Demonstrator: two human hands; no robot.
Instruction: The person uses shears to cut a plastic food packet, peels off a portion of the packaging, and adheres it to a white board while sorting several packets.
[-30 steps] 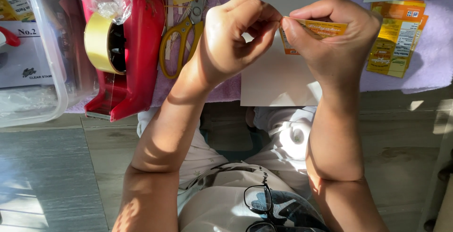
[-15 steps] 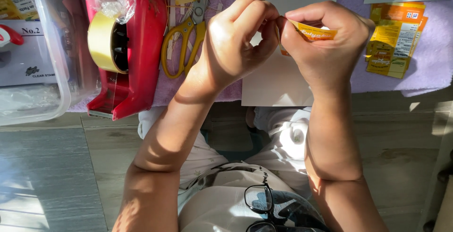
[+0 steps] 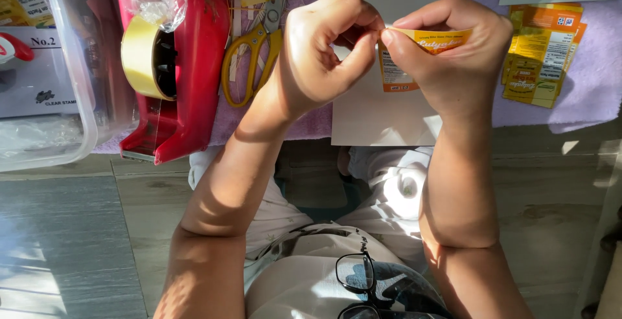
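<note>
My right hand (image 3: 463,53) grips a small yellow and orange paper packet (image 3: 414,56) between thumb and fingers, curling its top edge. My left hand (image 3: 324,50) is closed beside it, with the thumb and forefinger pinching the packet's left edge. Both hands hover above a white sheet of paper (image 3: 382,121) that lies on a purple mat (image 3: 589,85). Part of the packet is hidden inside my right fist.
A red tape dispenser (image 3: 178,66) with a yellow roll stands at the left. Yellow-handled scissors (image 3: 259,40) lie next to it. A clear plastic box (image 3: 45,66) fills the far left. Several more yellow packets (image 3: 541,56) lie at the right. Folded glasses (image 3: 356,273) hang at my shirt.
Both hands have drifted slightly left and together. The packet, earlier held flatter across my right fingers, is now bent over, with its printed face showing below my thumb.
</note>
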